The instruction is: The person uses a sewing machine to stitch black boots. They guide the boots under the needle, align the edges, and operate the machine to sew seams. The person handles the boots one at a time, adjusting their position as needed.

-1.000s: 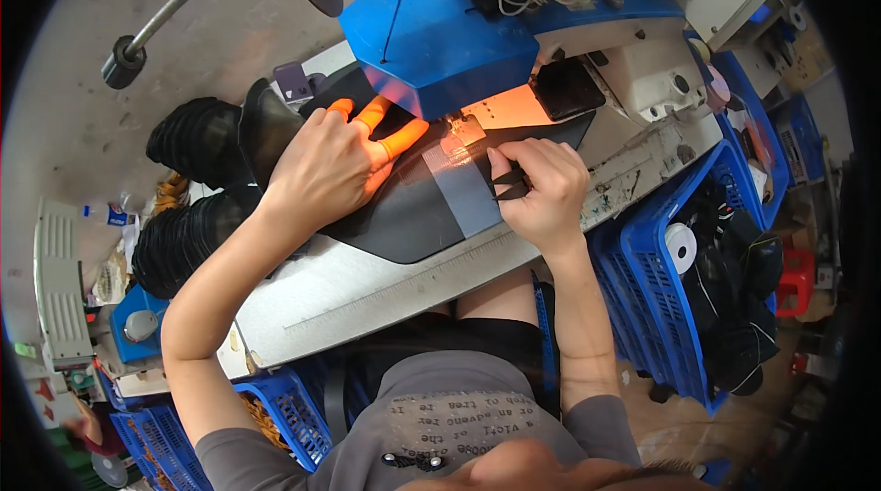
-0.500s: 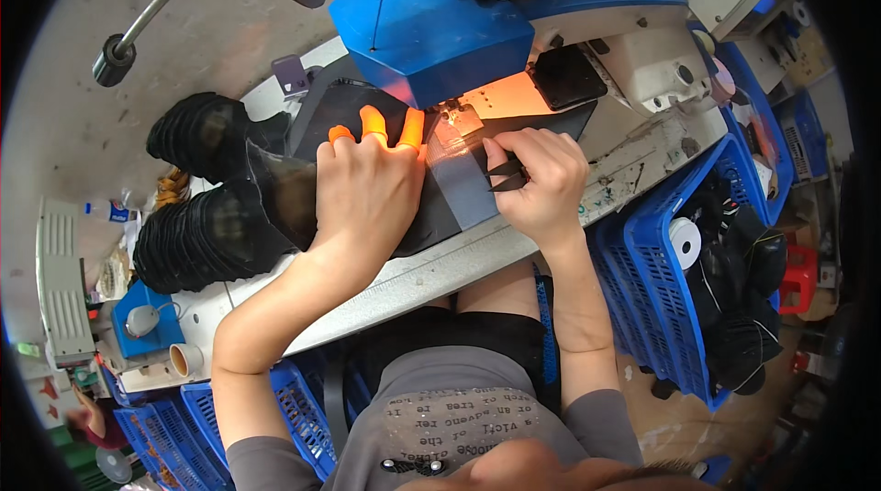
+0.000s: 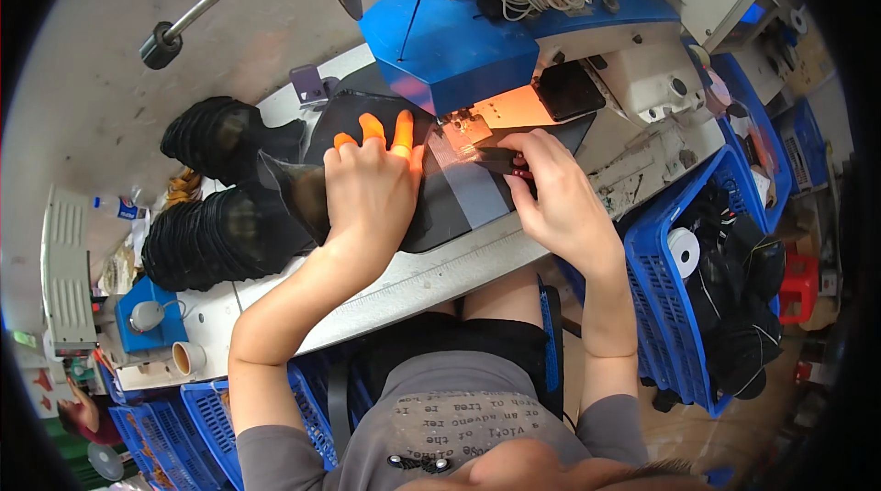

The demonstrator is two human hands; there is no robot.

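Observation:
My left hand (image 3: 372,190), with orange finger covers on three fingers, lies flat with fingers apart on a black fabric piece (image 3: 436,223). A sheer grey strip (image 3: 473,193) crosses that fabric. My right hand (image 3: 562,202) grips small black thread snips (image 3: 496,160), their tips pointing left over the strip, close to the lit needle area. Whether the blades touch a thread is too small to tell. Above the fabric stands the blue head of a sewing machine (image 3: 450,50). Beside my left wrist are stacks of black curved pieces (image 3: 206,239).
A black phone (image 3: 569,92) lies on the machine bed. Blue baskets (image 3: 670,307) with black pieces stand right of the table. A cardboard tube (image 3: 188,359) sits near the table's left front, and a metal arm with a dark end (image 3: 161,47) hangs at upper left.
The snips have turned from my palm toward the needle area, and my right hand has opened out slightly around them. My left hand stays on the fabric. The whole view has shifted a little.

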